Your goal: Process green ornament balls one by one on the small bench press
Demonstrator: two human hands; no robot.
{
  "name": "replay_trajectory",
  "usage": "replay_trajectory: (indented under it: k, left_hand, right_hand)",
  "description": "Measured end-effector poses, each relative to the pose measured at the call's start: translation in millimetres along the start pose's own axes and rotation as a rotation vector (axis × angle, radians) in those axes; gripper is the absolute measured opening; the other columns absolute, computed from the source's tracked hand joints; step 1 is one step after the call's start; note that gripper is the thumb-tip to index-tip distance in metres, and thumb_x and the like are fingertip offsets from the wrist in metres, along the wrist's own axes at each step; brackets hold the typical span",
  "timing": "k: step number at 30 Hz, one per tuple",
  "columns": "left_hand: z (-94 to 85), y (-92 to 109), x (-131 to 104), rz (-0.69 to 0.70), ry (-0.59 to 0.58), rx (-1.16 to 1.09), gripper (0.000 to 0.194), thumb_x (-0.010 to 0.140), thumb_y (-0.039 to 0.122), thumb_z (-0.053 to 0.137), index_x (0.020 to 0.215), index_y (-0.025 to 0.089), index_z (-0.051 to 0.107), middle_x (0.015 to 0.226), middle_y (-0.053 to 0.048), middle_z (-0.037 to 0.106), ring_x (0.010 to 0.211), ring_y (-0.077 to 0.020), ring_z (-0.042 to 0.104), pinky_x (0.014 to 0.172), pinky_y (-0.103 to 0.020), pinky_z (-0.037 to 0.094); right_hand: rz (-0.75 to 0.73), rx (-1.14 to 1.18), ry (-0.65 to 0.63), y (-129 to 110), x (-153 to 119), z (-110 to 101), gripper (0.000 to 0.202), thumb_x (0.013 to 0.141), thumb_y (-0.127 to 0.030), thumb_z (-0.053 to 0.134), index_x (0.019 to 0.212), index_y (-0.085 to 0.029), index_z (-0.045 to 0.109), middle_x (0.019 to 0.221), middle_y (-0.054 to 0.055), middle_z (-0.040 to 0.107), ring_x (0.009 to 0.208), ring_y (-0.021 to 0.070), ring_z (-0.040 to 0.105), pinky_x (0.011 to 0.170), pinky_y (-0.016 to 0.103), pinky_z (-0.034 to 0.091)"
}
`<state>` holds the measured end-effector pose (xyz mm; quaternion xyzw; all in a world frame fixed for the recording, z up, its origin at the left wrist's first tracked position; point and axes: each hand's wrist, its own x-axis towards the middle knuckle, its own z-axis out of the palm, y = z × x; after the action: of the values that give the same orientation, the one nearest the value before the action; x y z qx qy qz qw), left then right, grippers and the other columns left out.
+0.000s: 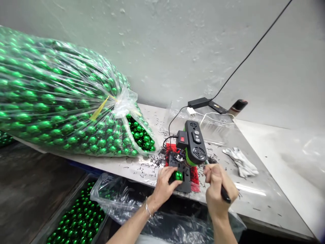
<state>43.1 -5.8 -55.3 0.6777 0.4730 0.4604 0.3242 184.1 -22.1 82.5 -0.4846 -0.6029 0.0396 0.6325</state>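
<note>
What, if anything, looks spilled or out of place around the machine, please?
Dark scraps litter the tabletop, thickest around the machine, looking unswept. The clear bag, though tied, also gapes open, exposing green balls.

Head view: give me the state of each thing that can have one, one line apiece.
Left hand: closed on the ball
Ball: on the press, between thumb and fingers
Right hand: closed around the lever
Lever: gripped
Press: upright
Switch: on or off unclear
Bag: bunched at the neck, gaping beside it
Gloves: unworn
Table: strewn with black bits
</note>
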Motion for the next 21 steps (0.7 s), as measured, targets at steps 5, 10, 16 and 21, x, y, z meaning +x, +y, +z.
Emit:
replay_trajectory:
  k: [5,10,16,21]
  left_hand:
    - [-30.0,-0.9,-24.7,0.232,-0.083,0.178,0.088,0.066,0.065,0.08,0.139,0.024,0.056,0.126,-0.017,0.067,0.12,-0.0378,0.059,0.106,-0.059,0.043]
    - [-77.5,-0.1,35.4,0.122,0.202,0.445,0.034,0.095,0.035,0.057,0.127,0.023,0.064,0.13,-0.015,0.065,0.126,-0.0345,0.054,0.106,-0.052,0.039]
    - [-106.6,-9.5,103.0,-0.042,0.133,0.709,0.032,0.085,0.013,0.06,0.117,0.011,0.066,0.105,-0.021,0.068,0.109,-0.0389,0.058,0.097,-0.053,0.039]
    - [-110.2,-9.7,90.5,-0.028,0.16,0.509,0.038,0.085,0.025,0.065,0.122,0.016,0.062,0.107,-0.015,0.069,0.095,-0.0306,0.064,0.087,-0.04,0.045]
  right_hand:
    - [-0.053,-0.019,0.042,6.6,-8.3,4.6,0.036,0.096,-0.017,0.046,0.061,-0.02,0.046,0.061,-0.001,0.052,0.06,0.0124,0.054,0.056,0.028,0.039]
    - [-0.085,-0.003,0.019,14.7,-14.7,4.3,0.034,0.095,-0.015,0.046,0.062,-0.02,0.047,0.064,-0.001,0.055,0.063,0.0123,0.057,0.058,0.027,0.042]
    - [-0.085,-0.009,0.14,18.8,-15.8,0.1,0.021,0.085,-0.025,0.07,0.104,-0.019,0.064,0.103,0.009,0.068,0.092,0.0207,0.067,0.071,0.032,0.054]
    - [0.036,0.013,0.229,25.4,-50.6,-4.0,0.043,0.08,-0.021,0.076,0.12,-0.019,0.063,0.11,0.011,0.067,0.072,0.0133,0.064,0.061,0.027,0.054]
